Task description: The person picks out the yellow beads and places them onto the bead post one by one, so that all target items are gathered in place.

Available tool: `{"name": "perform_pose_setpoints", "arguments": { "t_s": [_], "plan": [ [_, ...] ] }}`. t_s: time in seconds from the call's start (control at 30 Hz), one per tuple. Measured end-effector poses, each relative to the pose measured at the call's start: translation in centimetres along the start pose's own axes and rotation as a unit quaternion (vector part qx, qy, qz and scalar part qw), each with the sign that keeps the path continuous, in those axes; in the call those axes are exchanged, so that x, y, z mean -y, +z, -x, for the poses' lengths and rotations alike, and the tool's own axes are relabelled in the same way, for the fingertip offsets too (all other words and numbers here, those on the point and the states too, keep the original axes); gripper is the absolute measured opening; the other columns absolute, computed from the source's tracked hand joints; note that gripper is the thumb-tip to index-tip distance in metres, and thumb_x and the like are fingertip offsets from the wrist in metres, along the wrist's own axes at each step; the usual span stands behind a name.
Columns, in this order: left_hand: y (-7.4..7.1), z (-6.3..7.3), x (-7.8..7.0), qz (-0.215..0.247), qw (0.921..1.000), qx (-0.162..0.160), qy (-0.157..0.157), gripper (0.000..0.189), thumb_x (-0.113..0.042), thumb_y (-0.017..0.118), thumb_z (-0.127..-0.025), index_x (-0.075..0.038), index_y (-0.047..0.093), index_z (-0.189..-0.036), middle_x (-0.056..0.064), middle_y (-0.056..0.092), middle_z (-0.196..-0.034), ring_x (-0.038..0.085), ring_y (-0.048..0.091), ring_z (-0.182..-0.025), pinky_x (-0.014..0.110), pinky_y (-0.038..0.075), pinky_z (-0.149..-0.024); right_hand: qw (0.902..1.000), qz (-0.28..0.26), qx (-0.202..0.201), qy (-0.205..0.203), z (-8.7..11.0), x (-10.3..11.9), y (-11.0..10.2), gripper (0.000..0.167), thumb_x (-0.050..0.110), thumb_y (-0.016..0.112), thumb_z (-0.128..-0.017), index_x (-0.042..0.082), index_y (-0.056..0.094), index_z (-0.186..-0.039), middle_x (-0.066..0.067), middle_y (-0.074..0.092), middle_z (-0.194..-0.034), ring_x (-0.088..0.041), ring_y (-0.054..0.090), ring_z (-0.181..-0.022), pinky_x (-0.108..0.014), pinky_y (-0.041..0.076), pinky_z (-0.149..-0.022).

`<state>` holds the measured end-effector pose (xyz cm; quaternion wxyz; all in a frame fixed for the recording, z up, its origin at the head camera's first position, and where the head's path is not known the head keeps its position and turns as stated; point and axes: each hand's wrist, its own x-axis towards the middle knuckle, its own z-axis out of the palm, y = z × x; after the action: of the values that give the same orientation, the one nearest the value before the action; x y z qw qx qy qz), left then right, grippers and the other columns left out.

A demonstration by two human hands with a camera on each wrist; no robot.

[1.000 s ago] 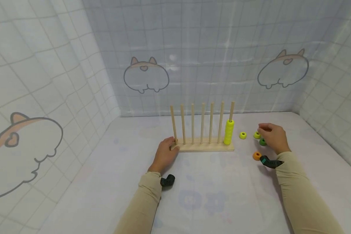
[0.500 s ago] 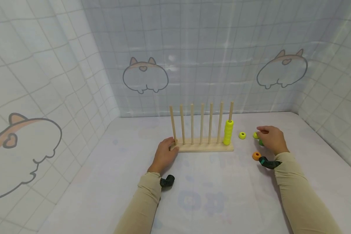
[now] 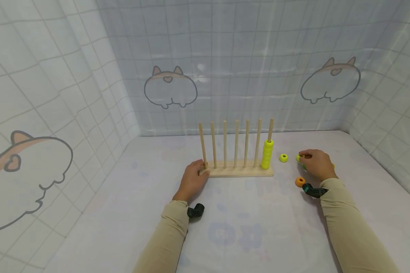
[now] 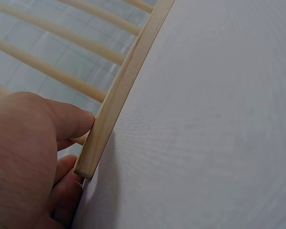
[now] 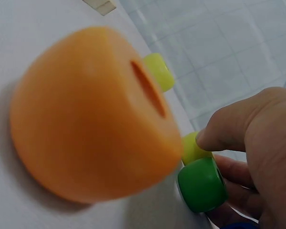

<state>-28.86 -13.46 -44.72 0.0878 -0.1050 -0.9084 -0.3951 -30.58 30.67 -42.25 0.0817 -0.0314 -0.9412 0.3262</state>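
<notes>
A wooden peg rack (image 3: pixel 237 172) with a row of upright pegs stands on the table. Its left end is gripped by my left hand (image 3: pixel 192 180), the thumb on the front edge of the base and the fingers behind. Yellow beads (image 3: pixel 267 154) are stacked on the rightmost peg. To the right, my right hand (image 3: pixel 318 163) pinches a loose yellow bead (image 5: pixel 194 149) that sits low by the table, thumb on its near side. Right beside it is a green bead (image 5: pixel 202 185), partly covered by the hand in the head view.
An orange bead (image 3: pixel 300 182) lies in front of the right hand, large in the right wrist view. Another yellow bead (image 3: pixel 283 157) lies between rack and hand. A blue thing (image 5: pixel 240 225) shows at the right wrist view's bottom edge. Tile-patterned sheets (image 3: pixel 239 76) enclose the table.
My right hand has come down and slightly left onto the yellow bead, covering more of the green bead. My left hand and the rack have stayed put.
</notes>
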Motion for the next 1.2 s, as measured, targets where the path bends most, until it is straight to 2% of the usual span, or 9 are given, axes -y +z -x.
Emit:
{"name": "perform_pose_setpoints", "arguments": {
  "t_s": [0.13,0.23,0.33,0.5,0.7,1.0,1.2],
  "plan": [
    [0.01,-0.03,-0.02,-0.001,1.0,0.001,0.0,0.049,-0.021,0.063,-0.096,0.001,0.057,-0.14,0.016,0.049,-0.149,0.035,0.039,-0.141,0.047,0.031,-0.116,1.0,0.004,-0.002,-0.001,-0.02,-0.01,0.19,0.034,0.015,0.057,-0.097,-0.004,0.065,-0.126,-0.027,0.063,-0.118,-0.035,0.06,-0.097,-0.036,0.053,-0.071],
    [-0.02,-0.01,0.02,-0.002,1.0,0.002,0.001,0.05,-0.021,0.063,-0.096,0.0,0.056,-0.14,0.016,0.048,-0.149,0.035,0.038,-0.141,0.048,0.031,-0.116,0.9999,0.01,-0.009,-0.008,-0.01,0.0,0.35,0.035,0.014,0.057,-0.096,-0.004,0.064,-0.125,-0.026,0.064,-0.116,-0.036,0.06,-0.097,-0.039,0.053,-0.073],
    [-0.06,-0.02,0.02,-0.003,1.0,0.003,0.001,0.05,-0.022,0.063,-0.096,0.0,0.056,-0.141,0.016,0.048,-0.15,0.035,0.038,-0.141,0.047,0.031,-0.116,0.9995,0.02,-0.017,-0.017,0.0,-0.05,0.49,0.034,0.013,0.059,-0.095,-0.005,0.064,-0.124,-0.026,0.065,-0.115,-0.039,0.059,-0.101,-0.047,0.053,-0.079],
    [-0.13,0.02,-0.16,-0.006,1.0,0.003,0.001,0.05,-0.021,0.063,-0.096,0.001,0.056,-0.141,0.016,0.048,-0.149,0.035,0.039,-0.14,0.047,0.031,-0.116,0.9987,0.031,-0.028,-0.028,0.12,0.03,0.5,0.034,0.013,0.061,-0.094,-0.005,0.065,-0.123,-0.026,0.065,-0.114,-0.04,0.06,-0.102,-0.052,0.052,-0.081],
    [-0.15,0.06,-0.4,-0.007,1.0,0.003,-0.003,0.049,-0.02,0.064,-0.096,0.0,0.057,-0.14,0.016,0.049,-0.149,0.034,0.039,-0.14,0.046,0.032,-0.116,0.9977,0.047,-0.034,-0.036,0.23,0.11,0.47,0.034,0.015,0.063,-0.093,-0.005,0.065,-0.121,-0.026,0.066,-0.111,-0.041,0.06,-0.098,-0.054,0.05,-0.08],
    [-0.07,0.01,-0.14,-0.004,1.0,0.004,-0.004,0.051,-0.021,0.064,-0.097,0.001,0.054,-0.142,0.017,0.048,-0.149,0.034,0.039,-0.14,0.046,0.032,-0.116,0.9979,0.047,-0.038,-0.021,0.08,0.03,0.76,0.034,0.015,0.063,-0.095,-0.005,0.064,-0.121,-0.025,0.066,-0.111,-0.041,0.06,-0.1,-0.055,0.051,-0.082],
    [-0.02,0.0,0.05,-0.003,1.0,0.006,-0.005,0.053,-0.022,0.064,-0.097,0.001,0.053,-0.143,0.017,0.047,-0.15,0.035,0.039,-0.141,0.047,0.031,-0.116,0.998,0.036,-0.049,-0.019,0.12,0.28,0.57,0.034,0.016,0.061,-0.095,-0.004,0.064,-0.122,-0.025,0.065,-0.11,-0.039,0.06,-0.096,-0.049,0.052,-0.073]
  ]
}}
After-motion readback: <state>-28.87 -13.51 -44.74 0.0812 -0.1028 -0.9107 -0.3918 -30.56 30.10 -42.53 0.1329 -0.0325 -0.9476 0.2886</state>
